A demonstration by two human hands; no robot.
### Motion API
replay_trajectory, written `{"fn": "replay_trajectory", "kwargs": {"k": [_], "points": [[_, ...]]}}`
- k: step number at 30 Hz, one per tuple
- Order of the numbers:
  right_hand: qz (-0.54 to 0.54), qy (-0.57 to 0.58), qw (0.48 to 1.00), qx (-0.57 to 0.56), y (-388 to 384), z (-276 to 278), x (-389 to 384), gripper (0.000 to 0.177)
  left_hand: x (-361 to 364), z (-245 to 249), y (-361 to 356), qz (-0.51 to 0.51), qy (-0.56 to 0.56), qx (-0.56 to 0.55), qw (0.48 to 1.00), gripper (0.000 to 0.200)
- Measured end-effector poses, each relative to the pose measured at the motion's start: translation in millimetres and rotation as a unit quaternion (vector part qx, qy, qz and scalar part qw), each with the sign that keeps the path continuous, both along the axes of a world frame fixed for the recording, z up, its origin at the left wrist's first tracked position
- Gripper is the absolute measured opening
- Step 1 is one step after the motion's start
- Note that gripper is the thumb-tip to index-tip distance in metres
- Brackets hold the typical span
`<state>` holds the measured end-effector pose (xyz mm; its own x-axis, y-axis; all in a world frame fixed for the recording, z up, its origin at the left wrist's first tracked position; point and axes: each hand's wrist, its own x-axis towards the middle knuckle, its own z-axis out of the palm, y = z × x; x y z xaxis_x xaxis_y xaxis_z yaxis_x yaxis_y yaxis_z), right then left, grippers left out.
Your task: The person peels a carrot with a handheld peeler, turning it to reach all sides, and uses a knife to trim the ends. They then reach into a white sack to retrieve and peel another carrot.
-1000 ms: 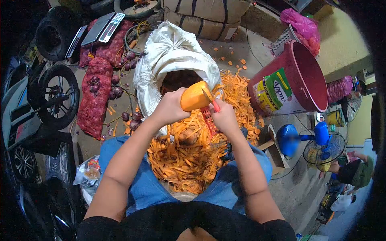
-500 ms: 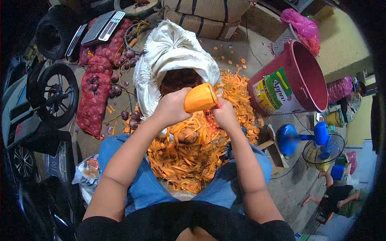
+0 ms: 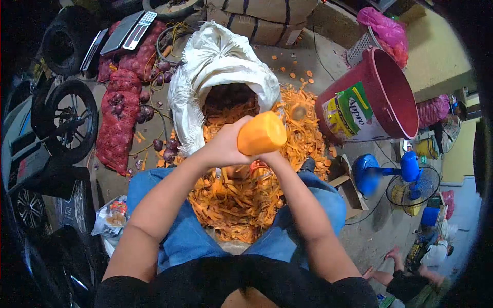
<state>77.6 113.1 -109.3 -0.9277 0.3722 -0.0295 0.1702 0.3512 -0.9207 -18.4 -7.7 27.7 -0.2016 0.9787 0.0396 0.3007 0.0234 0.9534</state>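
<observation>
My left hand is wrapped around a thick, peeled orange carrot, its flat cut end turned up toward the right. Close under the carrot is my right hand, its fingers mostly hidden behind it. The red-handled peeler in that hand is largely covered in this view. A bit of red plastic shows just below the two hands. Between my knees, a deep heap of orange peelings lies beneath the hands. Beyond them, a white woven sack gapes toward me, dark inside.
At the right stands a tilted maroon bucket, with a blue fan nearer me. Red net sacks of onions lie left, beside a motorcycle wheel. A scale rests on one sack. Another person sits at lower right.
The carrot has tipped so its cut end faces up toward me. My right hand has moved down and left, under the carrot, and the peeler's red handle has gone out of sight.
</observation>
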Motion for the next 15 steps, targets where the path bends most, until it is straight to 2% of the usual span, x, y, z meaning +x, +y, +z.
{"fn": "replay_trajectory", "kwargs": {"k": [2, 3, 4, 5, 6, 7, 8, 9, 10, 11, 12, 14, 15], "points": [[-0.045, 0.061, 0.996, -0.039, -4.6, 6.6, -10.6, 0.032, 1.8, -6.0, 5.6, 0.058, -0.065, 0.131, 0.988, 0.062], [-0.044, 0.062, 0.996, -0.037, -1.2, 11.1, -10.2, 0.032, 4.4, -7.9, 3.3, 0.051, -0.202, 0.106, 0.972, 0.061], [-0.037, -0.009, 0.999, -0.004, 2.7, 14.0, -7.3, 0.026, 2.1, -10.0, 2.2, 0.053, -0.201, 0.106, 0.972, 0.061], [-0.029, -0.078, 0.996, 0.027, 4.5, 17.3, -6.2, 0.021, -1.6, -12.6, -0.8, -0.007, -0.389, 0.060, 0.919, 0.058], [-0.026, -0.078, 0.996, 0.024, 3.6, 27.2, -8.8, 0.021, -5.0, -16.7, -4.8, -0.065, -0.560, 0.012, 0.826, 0.056], [-0.067, -0.149, 0.987, -0.014, 3.1, 41.9, -12.1, 0.019, -5.7, -24.4, -9.1, -0.061, -0.609, -0.009, 0.791, 0.057], [-0.109, -0.218, 0.969, -0.051, 4.7, 50.8, -13.1, 0.019, -6.8, -27.7, -9.7, -0.060, -0.609, -0.009, 0.791, 0.057], [-0.098, -0.139, 0.973, -0.154, 9.4, 53.2, -7.5, 0.018, -7.8, -27.5, -8.1, -0.029, -0.644, -0.007, 0.765, 0.056], [-0.100, -0.138, 0.973, -0.153, 13.9, 55.9, -5.6, 0.018, -9.1, -27.5, -5.8, 0.002, -0.677, -0.005, 0.736, 0.056], [-0.149, -0.134, 0.970, -0.137, 17.9, 59.3, -4.9, 0.018, -11.1, -34.3, -2.4, 0.035, -0.639, -0.004, 0.769, 0.057], [-0.197, -0.130, 0.964, -0.121, 21.1, 63.7, -3.7, 0.018, -11.3, -34.1, -0.7, 0.034, -0.639, -0.005, 0.768, 0.057], [-0.209, -0.114, 0.964, -0.115, 28.3, 74.0, 1.7, 0.017, -11.0, -31.5, 1.7, 0.071, -0.592, 0.011, 0.803, 0.057], [-0.222, -0.086, 0.968, -0.081, 31.5, 78.6, 4.2, 0.017, -11.9, -28.0, 2.8, 0.073, -0.592, 0.011, 0.803, 0.057]]}}
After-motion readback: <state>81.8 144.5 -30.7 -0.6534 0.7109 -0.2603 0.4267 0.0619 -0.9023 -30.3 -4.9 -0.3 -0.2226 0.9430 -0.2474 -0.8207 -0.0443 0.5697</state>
